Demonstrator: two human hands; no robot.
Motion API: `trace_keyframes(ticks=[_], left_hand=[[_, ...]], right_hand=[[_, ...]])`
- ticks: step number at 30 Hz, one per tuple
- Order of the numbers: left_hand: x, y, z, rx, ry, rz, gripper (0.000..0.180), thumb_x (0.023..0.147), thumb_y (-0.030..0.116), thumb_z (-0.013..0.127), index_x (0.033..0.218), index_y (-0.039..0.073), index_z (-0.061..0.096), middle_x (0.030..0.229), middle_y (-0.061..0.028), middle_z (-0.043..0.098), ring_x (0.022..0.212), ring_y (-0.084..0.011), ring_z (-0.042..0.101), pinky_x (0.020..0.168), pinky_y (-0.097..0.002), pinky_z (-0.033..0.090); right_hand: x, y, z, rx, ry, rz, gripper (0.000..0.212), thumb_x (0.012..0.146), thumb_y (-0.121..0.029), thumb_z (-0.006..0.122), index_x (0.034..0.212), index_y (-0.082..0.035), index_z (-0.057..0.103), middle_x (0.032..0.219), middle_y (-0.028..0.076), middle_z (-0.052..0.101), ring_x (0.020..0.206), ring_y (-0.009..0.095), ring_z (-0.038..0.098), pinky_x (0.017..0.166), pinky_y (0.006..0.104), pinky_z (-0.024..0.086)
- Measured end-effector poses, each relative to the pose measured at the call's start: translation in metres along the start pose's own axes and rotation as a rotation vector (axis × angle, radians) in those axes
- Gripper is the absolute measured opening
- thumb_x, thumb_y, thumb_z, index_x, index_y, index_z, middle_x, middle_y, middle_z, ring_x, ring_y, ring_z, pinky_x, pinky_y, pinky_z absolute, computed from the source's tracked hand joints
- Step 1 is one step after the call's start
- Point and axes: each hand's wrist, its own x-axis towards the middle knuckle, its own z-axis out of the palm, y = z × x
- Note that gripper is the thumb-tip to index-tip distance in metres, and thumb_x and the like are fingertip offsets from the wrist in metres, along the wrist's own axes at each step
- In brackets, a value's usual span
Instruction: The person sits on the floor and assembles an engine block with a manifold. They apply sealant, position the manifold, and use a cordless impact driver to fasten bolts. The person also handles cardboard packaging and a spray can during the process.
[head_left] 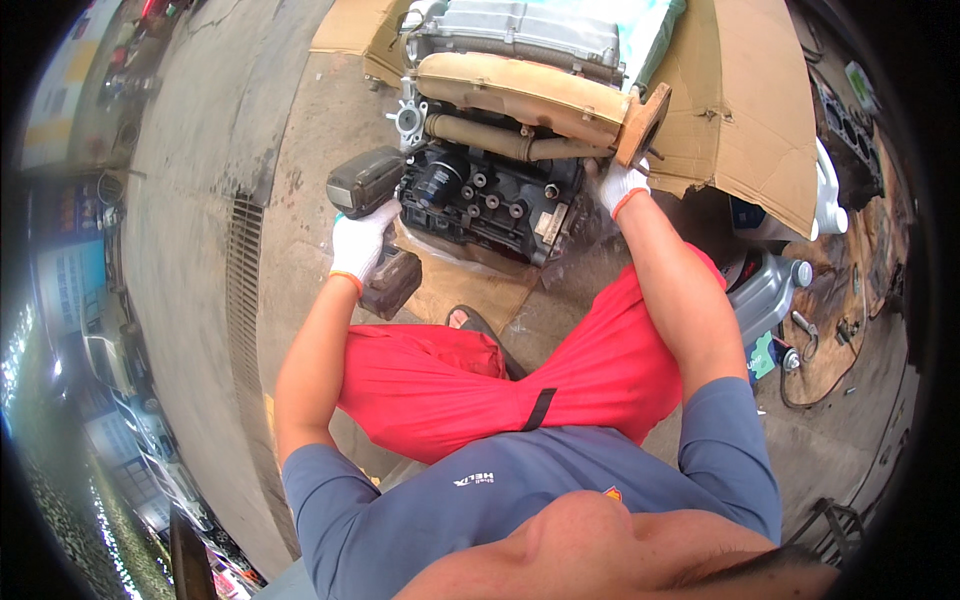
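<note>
My left hand [358,242], in a white glove with an orange cuff, is wrapped round the handle of a cordless impact driver [365,182]. The dark tool's head points at the left side of an engine [510,205], and its bulky battery [392,284] hangs below my fist. On the engine's near face is a dark oil filter [438,184]. A tan, rusty exhaust manifold [520,92] runs across above it, ending in a rust-orange flange [641,126] at the right. My gloved right hand [622,188] is just under that flange at the engine's right side; its fingertips are hidden.
Cardboard [752,110] stands around the engine's right side. Plastic jugs [768,295] and loose metal parts [806,333] lie at the right, by an oil-stained board. A floor grate [245,290] runs along the left. My foot [459,318] is close to the engine.
</note>
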Motion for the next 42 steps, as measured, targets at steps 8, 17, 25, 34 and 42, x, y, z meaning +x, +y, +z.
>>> trace_keyframes(ticks=[8, 17, 25, 34, 42], left_hand=[[-0.017, 0.002, -0.009, -0.065, 0.031, -0.076, 0.015, 0.092, 0.020, 0.080, 0.092, 0.006, 0.074, 0.077, -0.0002, 0.067, 0.067, -0.0107, 0.059, 0.063, -0.0300, 0.048], [-0.004, -0.010, -0.004, -0.174, -0.005, -0.106, 0.013, 0.095, 0.018, 0.079, 0.097, 0.008, 0.072, 0.079, -0.0010, 0.065, 0.066, -0.0132, 0.060, 0.063, -0.0306, 0.052], [-0.001, -0.016, -0.005, -0.147, -0.008, -0.111, 0.015, 0.094, 0.018, 0.081, 0.101, 0.008, 0.071, 0.081, -0.0023, 0.066, 0.067, -0.0142, 0.064, 0.064, -0.0308, 0.057], [0.000, -0.018, -0.003, -0.275, -0.041, -0.159, 0.020, 0.095, 0.018, 0.080, 0.110, 0.010, 0.069, 0.082, -0.0022, 0.065, 0.069, -0.0161, 0.065, 0.065, -0.0342, 0.061], [-0.001, -0.015, 0.008, -0.347, -0.056, -0.233, 0.022, 0.094, 0.018, 0.082, 0.110, 0.011, 0.069, 0.080, -0.0021, 0.065, 0.064, -0.0161, 0.064, 0.062, -0.0347, 0.061]], right_hand=[[-0.032, -0.036, 0.041, 0.489, 0.160, 0.285, 0.023, 0.112, -0.030, 0.048, 0.127, -0.019, 0.061, 0.125, 0.004, 0.067, 0.112, 0.023, 0.067, 0.075, 0.0400, 0.063], [0.002, 0.017, 0.008, 0.179, 0.003, -0.064, 0.023, 0.111, -0.026, 0.046, 0.129, -0.020, 0.059, 0.128, 0.004, 0.066, 0.112, 0.023, 0.066, 0.078, 0.0406, 0.064], [-0.009, -0.007, 0.021, 0.383, 0.075, 0.117, 0.026, 0.113, -0.032, 0.044, 0.130, -0.022, 0.060, 0.129, 0.004, 0.066, 0.112, 0.024, 0.067, 0.075, 0.0416, 0.064], [-0.013, -0.001, 0.015, 0.040, 0.002, -0.064, 0.024, 0.105, -0.024, 0.058, 0.129, -0.018, 0.060, 0.130, 0.003, 0.066, 0.111, 0.024, 0.065, 0.080, 0.0424, 0.062], [-0.027, -0.023, 0.016, -0.583, -0.049, -0.132, 0.050, 0.089, -0.003, 0.073, 0.136, -0.011, 0.058, 0.132, 0.001, 0.068, 0.113, 0.024, 0.062, 0.107, 0.0371, 0.050]])
